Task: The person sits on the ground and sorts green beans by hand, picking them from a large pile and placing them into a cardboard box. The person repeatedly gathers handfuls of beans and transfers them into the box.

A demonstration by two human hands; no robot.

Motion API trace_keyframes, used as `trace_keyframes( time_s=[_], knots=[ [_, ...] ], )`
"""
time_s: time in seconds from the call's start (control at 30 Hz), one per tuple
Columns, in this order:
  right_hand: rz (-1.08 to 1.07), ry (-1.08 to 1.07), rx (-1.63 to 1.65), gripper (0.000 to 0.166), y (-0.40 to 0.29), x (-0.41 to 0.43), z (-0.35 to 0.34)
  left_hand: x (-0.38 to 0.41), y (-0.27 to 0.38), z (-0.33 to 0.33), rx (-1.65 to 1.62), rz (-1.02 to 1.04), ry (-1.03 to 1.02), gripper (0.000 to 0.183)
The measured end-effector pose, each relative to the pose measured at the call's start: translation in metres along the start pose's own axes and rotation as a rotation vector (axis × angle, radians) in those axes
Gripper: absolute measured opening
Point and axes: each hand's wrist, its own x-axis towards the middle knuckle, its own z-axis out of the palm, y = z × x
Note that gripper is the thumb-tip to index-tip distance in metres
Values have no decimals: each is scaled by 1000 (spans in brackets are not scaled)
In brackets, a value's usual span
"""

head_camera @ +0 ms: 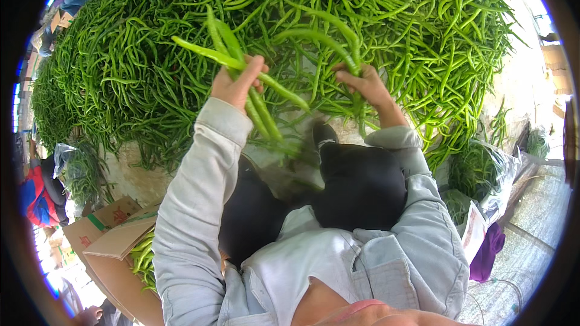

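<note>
In my left hand [240, 79] are several long green chili peppers [208, 53], pinched under the thumb and crossing one another. My right hand [364, 85] grips a few more long green chili peppers [333, 40], whose curved ends point up and to the left, partly blurred. Both hands are raised over the near side of a broad heap of green chili peppers [149, 63]. Between them, a thinner scatter of peppers lies on a pale surface. How many peppers each fist encloses is partly hidden by the fingers.
An open cardboard box [122, 271] with green peppers inside stands by my left side. Clear plastic bags of peppers [480, 167] sit at right, near a purple cloth or bag [487, 253]. Another plastic bag of peppers [84, 172] and a person in red and blue [41, 194] are at far left.
</note>
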Motion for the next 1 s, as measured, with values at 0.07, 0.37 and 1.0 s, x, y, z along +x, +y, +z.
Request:
trace_keyframes(
  time_s=[0.07, 0.37, 1.0],
  knots=[
    [148, 216, -385, 40, 60, 12, -28, 2, 3, -7, 45, 28, 58, 30],
    [259, 220, -971, 46, 173, -15, -19, 3, 2, -7, 114, 20, 69, 32],
    [-134, 35, 571, 32, -46, -26, -35, -1, -8, 3, 156, 29, -197, 36]
  ],
)
